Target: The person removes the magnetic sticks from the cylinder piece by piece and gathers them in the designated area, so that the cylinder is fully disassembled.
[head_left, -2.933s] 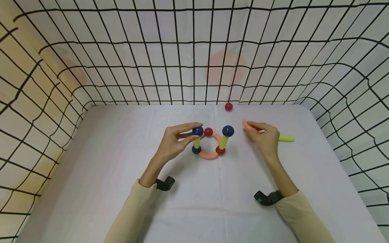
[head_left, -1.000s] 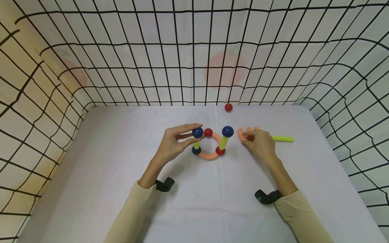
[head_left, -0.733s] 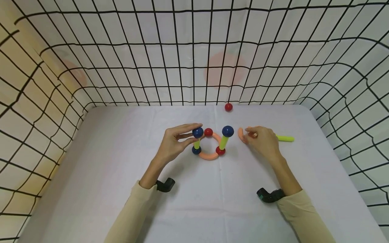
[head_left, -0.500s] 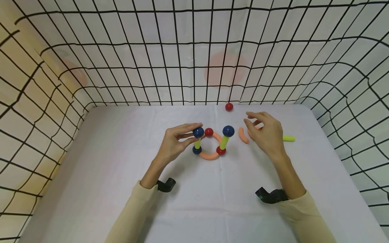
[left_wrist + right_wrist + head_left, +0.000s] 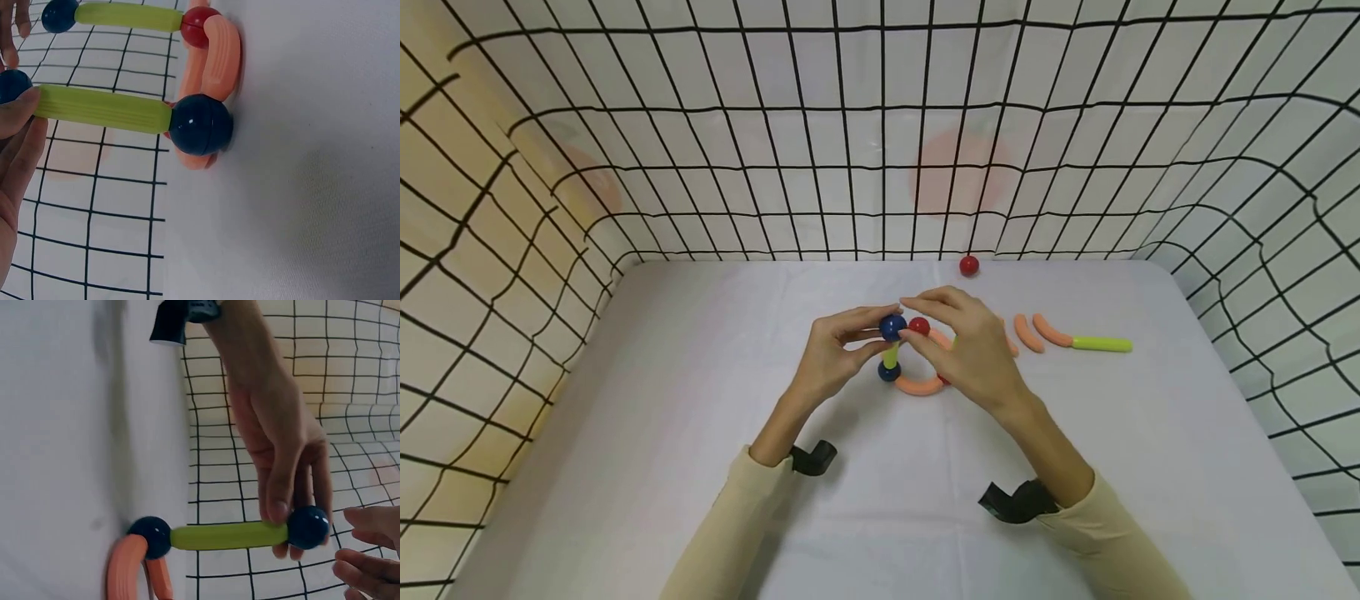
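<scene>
My left hand (image 5: 831,354) pinches a dark blue ball (image 5: 892,326) between thumb and fingers. The ball tops an upright green rod (image 5: 103,109), whose foot is another blue ball (image 5: 201,125). That foot joins a ring of curved orange pieces (image 5: 919,387) lying on the table, with a red ball (image 5: 919,326) at the back. A second green rod (image 5: 128,15) stands on the ring, topped by a blue ball (image 5: 59,15); my right hand mostly hides it in the head view. My right hand (image 5: 973,354) has its fingers parted beside the held ball, gripping nothing.
Several loose curved orange pieces (image 5: 1028,333) lie to the right, one end to end with a loose green rod (image 5: 1102,344). A loose red ball (image 5: 969,266) sits at the table's back edge. Black wire mesh (image 5: 882,167) encloses the back and sides.
My right hand has let go of a curved orange piece, leaving it on the table by the others, and has moved left to the blue ball. My left hand keeps its hold.
</scene>
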`<state>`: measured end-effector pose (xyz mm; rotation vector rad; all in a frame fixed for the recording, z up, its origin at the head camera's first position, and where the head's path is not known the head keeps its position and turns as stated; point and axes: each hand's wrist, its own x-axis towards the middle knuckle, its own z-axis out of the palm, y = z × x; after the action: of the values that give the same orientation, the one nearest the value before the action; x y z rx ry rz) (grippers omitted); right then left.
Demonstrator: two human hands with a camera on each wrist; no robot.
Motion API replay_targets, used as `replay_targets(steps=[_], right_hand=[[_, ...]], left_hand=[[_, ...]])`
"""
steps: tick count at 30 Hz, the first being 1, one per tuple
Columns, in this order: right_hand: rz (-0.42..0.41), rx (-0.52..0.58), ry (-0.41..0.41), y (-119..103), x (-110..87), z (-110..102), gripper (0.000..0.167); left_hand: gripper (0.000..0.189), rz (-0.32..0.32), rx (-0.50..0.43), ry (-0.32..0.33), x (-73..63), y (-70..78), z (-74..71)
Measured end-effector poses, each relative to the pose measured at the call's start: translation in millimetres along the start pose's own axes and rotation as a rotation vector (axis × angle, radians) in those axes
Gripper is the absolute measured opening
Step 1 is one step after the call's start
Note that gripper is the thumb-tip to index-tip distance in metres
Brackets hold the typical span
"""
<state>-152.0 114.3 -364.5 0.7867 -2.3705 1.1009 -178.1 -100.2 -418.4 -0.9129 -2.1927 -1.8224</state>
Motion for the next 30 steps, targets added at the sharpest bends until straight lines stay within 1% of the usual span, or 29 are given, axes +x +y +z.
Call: replay_targets(steps=[3, 7, 14, 20, 25, 30], right_hand=[[-0.016, -0.041, -0.017, -0.6, -1.8, 9.9, 0.041], [-0.035, -0.114, -0.016, -1.6, -3.5, 18.7, 0.043], [-0.023, -0.211, -0.004, -2.5, -2.5, 26.7, 0.042], [-0.037, -0.221, -0.007, -2.0, -1.4, 28.2, 0.042], [-0.065, -0.204, -0.036, -0.9, -1.3, 27.2, 0.041], [-0.063, -0.194, -0.065, -0.2, -2.1, 26.2, 0.040]], left_hand=[[0.045, -0.001, -0.002, 0.008, -0.6, -1.1, 0.7], [0.047, -0.011, -0.014, 0.015, -1.2, -1.2, 1.1], [0.049, -0.035, 0.007, 0.010, -1.8, -1.8, 0.7], [0.046, -0.039, 0.023, 0.013, -2.3, -2.6, 0.9], [0.045, -0.043, 0.040, 0.019, -2.4, -1.8, 0.9], [0.044, -0.051, 0.055, 0.023, -1.9, -1.9, 1.2]])
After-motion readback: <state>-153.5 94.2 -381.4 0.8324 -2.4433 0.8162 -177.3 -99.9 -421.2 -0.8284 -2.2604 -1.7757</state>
